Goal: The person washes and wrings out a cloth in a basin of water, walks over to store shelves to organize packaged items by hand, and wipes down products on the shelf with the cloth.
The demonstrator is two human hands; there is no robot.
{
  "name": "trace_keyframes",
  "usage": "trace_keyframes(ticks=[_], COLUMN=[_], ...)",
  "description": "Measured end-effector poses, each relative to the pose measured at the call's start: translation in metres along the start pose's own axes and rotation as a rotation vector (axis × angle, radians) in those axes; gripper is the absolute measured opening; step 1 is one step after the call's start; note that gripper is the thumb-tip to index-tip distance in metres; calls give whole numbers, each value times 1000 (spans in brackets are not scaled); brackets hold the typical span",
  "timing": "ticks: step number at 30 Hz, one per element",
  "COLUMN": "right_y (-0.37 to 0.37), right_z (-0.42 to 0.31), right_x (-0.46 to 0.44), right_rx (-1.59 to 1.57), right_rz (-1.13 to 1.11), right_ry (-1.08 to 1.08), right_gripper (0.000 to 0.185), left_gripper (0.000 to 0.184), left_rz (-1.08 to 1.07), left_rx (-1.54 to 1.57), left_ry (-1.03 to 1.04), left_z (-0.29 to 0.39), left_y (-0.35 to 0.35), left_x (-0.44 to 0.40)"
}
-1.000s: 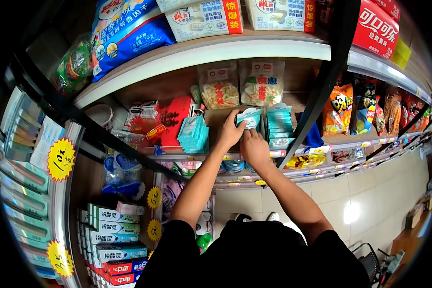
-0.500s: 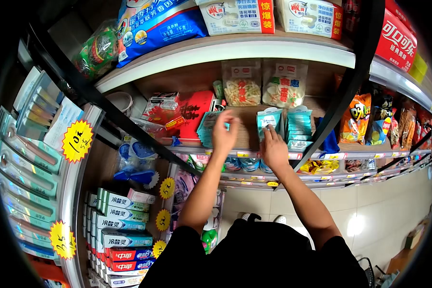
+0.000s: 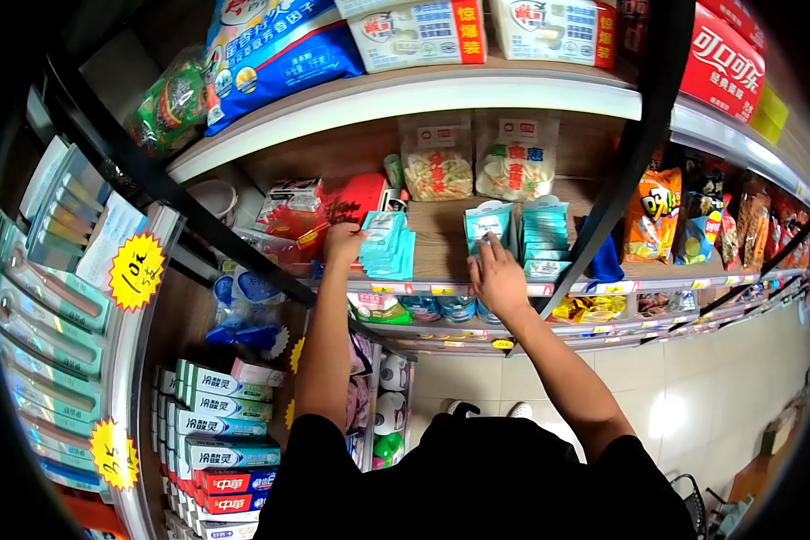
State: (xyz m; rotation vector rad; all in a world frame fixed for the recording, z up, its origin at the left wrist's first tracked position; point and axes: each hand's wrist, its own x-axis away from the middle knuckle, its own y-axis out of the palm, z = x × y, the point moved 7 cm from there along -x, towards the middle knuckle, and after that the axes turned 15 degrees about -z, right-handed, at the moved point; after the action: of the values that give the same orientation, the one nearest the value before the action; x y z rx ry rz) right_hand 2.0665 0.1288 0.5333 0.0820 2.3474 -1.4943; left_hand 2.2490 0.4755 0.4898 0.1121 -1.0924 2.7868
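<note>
My left hand (image 3: pixel 341 245) is at the left edge of a fanned pile of flat teal packets (image 3: pixel 392 252) on the middle shelf. Its fingers are curled together at that edge, and the fingertips are partly hidden. My right hand (image 3: pixel 499 281) has its fingers stretched out, the tips resting on the front of a teal and white packet (image 3: pixel 490 220) in an upright stack. Right beside that stack stands a second row of teal packets (image 3: pixel 545 236), untouched.
Behind the packets stand two clear bags of snacks (image 3: pixel 436 166). Red packages (image 3: pixel 353 202) lie left of the fanned pile. A dark shelf post (image 3: pixel 616 198) rises at right, near an orange snack bag (image 3: pixel 654 216). Toothpaste boxes (image 3: pixel 229 409) are stacked lower left.
My left hand has moved left and down from above the fanned pile to its left edge. My right hand stays at the upright packets. The view has shifted slightly.
</note>
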Motion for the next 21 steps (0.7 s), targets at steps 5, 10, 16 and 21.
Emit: trace_keyframes(ticks=[5, 10, 16, 21], right_y=[-5, -3, 5, 4], right_z=[0, 1, -1, -4], right_x=[4, 5, 7, 10], right_rx=[-4, -13, 45, 44], right_rz=[2, -22, -76, -128], right_ry=[20, 8, 21, 13], right_gripper=[42, 44, 39, 37], left_gripper=[16, 13, 16, 11], left_rz=[-55, 132, 60, 72], left_rx=[503, 516, 457, 418], left_ry=[-30, 280, 584, 480], left_z=[32, 115, 174, 204], left_y=[-11, -14, 79, 127], left_x=[38, 116, 127, 119])
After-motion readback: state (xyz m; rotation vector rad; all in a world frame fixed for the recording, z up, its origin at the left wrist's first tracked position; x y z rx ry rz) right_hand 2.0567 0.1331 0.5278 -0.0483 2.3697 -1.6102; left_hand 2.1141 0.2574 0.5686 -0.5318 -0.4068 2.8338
